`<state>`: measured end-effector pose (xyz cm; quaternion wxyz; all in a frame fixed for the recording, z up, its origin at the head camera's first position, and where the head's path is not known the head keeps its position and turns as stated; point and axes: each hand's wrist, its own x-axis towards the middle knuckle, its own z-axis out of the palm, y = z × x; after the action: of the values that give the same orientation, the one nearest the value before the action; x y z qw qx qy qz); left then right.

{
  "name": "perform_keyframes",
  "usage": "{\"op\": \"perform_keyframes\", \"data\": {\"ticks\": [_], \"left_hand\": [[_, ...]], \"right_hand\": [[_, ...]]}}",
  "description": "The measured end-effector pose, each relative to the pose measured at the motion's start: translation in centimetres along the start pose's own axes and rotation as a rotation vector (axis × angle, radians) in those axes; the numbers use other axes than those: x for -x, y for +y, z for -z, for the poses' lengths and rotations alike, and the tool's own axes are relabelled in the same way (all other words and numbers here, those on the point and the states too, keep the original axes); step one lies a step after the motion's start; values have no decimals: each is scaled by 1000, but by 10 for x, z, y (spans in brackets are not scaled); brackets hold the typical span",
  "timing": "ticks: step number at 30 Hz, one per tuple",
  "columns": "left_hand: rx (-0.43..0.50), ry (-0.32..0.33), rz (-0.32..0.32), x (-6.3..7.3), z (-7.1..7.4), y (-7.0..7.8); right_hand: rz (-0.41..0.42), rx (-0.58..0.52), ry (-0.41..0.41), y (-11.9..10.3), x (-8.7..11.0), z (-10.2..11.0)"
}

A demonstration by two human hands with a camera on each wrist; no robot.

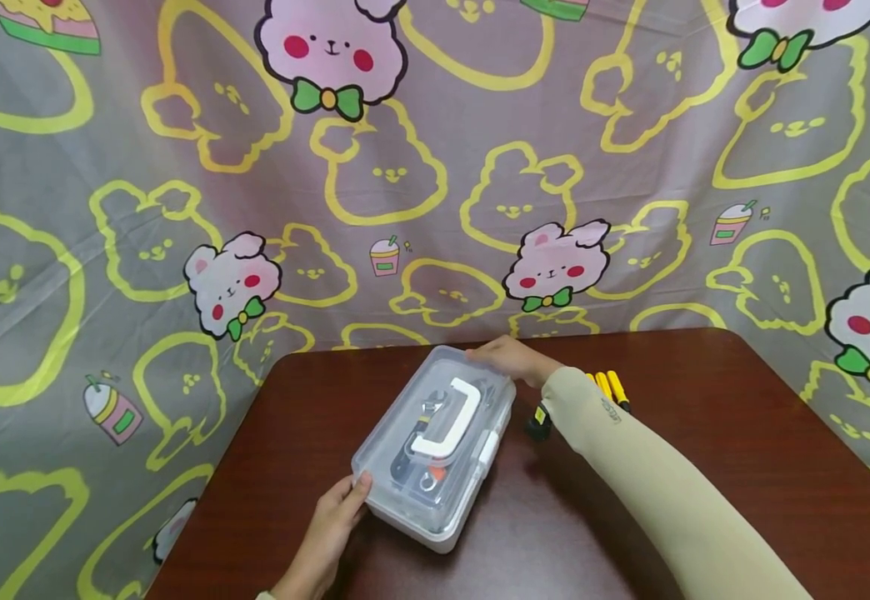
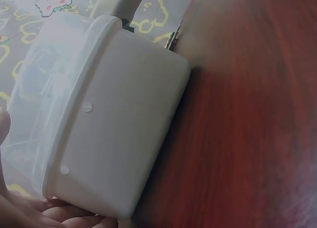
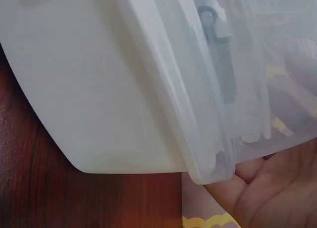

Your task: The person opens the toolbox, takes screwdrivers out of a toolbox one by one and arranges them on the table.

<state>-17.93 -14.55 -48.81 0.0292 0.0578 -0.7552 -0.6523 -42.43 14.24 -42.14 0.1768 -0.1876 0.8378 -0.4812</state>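
Observation:
A toolbox [image 1: 405,521] with a clear lid [image 1: 382,454] and pale base stands at a slant on the table, its lid down. Its white handle [image 1: 467,419] lies folded on top, and a white latch [image 1: 488,447] shows along the right side. Through the lid appear an adjustable wrench [image 1: 432,405] and other tools. My left hand [image 1: 336,515] grips the near left corner, thumb at the lid's rim and fingers low against the base [image 2: 124,114]. At the far end, my right hand [image 1: 516,360] holds the far right corner, its palm by the lid in the right wrist view.
Beyond the right sleeve [image 1: 630,467], partly hidden by it, lie a black and yellow tape measure [image 1: 539,422] and several yellow-handled tools [image 1: 617,388]. The brown table [image 1: 705,417] ends at a patterned cloth [image 1: 442,183] hanging behind and at the sides.

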Motion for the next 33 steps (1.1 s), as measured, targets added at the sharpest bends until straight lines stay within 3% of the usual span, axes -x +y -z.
{"op": "perform_keyframes", "data": {"ticks": [8,22,33], "left_hand": [[38,4,-3,-10,5,0],[78,25,-5,-28,12,7],[114,23,-8,-43,18,5]], "right_hand": [[13,12,35,6,4,2],[15,-59,62,12,18,6],[-7,-111,134,17,29,2]]}}
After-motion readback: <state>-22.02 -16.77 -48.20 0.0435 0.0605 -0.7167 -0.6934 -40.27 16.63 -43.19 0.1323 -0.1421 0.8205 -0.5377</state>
